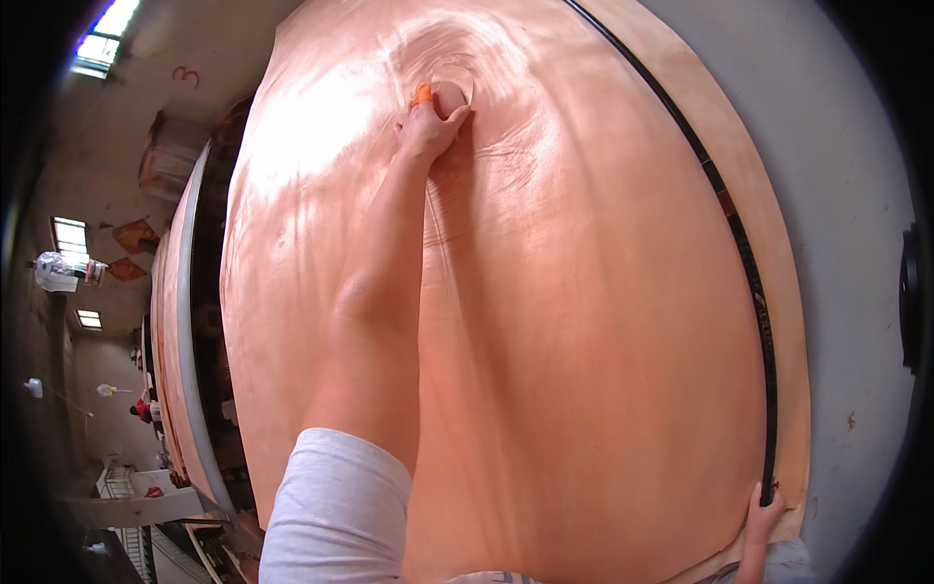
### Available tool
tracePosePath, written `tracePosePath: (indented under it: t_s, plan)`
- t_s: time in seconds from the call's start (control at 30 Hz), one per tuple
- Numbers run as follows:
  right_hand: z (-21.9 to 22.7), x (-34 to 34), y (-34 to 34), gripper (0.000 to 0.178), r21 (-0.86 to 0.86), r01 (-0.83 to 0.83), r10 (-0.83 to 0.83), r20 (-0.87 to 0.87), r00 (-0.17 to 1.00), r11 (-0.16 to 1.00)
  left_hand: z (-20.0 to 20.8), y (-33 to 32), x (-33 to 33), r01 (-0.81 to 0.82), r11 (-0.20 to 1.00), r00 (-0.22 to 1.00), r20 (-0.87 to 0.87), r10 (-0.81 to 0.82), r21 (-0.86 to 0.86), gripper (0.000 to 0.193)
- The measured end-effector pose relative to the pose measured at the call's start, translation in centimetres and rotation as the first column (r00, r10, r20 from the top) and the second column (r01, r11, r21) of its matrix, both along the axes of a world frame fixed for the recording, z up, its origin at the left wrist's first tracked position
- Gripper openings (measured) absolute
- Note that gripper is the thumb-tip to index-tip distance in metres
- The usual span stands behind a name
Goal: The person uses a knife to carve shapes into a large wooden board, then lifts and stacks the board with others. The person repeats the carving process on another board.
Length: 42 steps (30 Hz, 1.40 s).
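A large pinkish-tan sheet that looks like leather spreads out before me, wrinkled near its far end. My left hand reaches far across it, with an orange cover on one finger. Its thumb and fingers close around a round, clear-edged piece lying on the wrinkles; the palm side is hidden. Down at the near right, my right hand grips the near end of a long black straightedge. This bar lies along the sheet's right side and bears faint marks and a reddish band.
Beyond the sheet's right edge runs a grey surface, with a dark object at the rim. On the left, past a gap, stands another long table edge with stacked sheets. A person in red is far off there.
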State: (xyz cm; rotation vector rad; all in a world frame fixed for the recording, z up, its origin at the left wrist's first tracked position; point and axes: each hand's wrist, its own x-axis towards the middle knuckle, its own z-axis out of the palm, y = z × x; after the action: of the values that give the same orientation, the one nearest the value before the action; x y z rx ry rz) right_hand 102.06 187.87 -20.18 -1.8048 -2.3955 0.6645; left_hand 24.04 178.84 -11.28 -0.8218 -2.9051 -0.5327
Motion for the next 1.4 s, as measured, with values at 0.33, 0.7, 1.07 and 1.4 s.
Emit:
tracePosePath:
  t_s: [0.33, 0.7, 1.07, 1.4]
  plan:
    - [1.1, -2.0, -0.2, 0.025, 0.176, -0.084, 0.096, -0.064, 0.993, 0.981, 3.8, -7.1, 5.9, 0.105, 0.670, 0.994, -0.056, -0.095, 0.735, 0.022]
    - [3.1, -3.6, -0.8, 0.030, 0.208, -0.109, 0.140, -0.144, 0.980, 0.972, 9.5, -47.1, 35.6, -0.607, 0.735, 0.590, 0.791, 0.163, 0.302, 0.027]
    - [7.0, -1.5, -2.7, 0.032, 0.287, -0.171, 0.217, -0.137, 0.967, 0.943, 11.3, -63.6, 55.7, -0.939, 0.275, 0.304, 0.865, 0.398, 0.204, 0.034]
    - [11.2, 2.8, -18.2, 0.033, 0.131, -0.293, 0.320, -0.346, 0.882, 0.947, 6.3, -77.6, 65.9, -0.873, 0.018, 0.481, 0.853, 0.205, 0.488, 0.015]
